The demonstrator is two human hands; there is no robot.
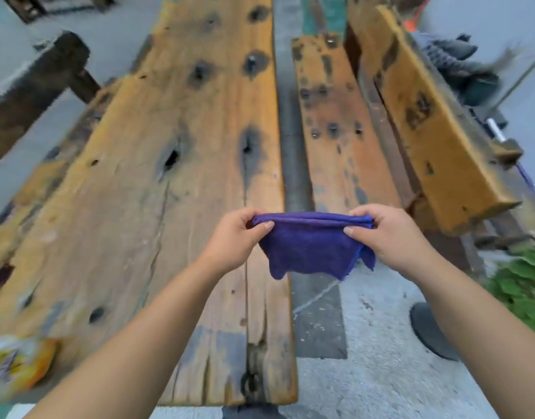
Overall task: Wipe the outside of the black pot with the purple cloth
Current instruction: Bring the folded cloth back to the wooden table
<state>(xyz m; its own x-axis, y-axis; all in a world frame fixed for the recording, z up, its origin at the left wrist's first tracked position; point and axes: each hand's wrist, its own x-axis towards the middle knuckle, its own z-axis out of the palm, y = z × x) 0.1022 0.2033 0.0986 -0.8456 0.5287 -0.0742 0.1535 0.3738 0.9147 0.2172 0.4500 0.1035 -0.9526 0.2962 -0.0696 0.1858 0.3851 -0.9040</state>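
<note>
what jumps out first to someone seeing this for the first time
The purple cloth stands out most: folded and stretched between the left hand and the right hand at centre frame, above the near edge of the table. Behind it runs the weathered wooden table, orange-brown with dark knots and holes, with a matching bench to its right. A blurred yellow packet sits at the lower left; no black pot is in view.

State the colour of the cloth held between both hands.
Purple cloth, a deep blue-violet; clearest in the head view.
</note>
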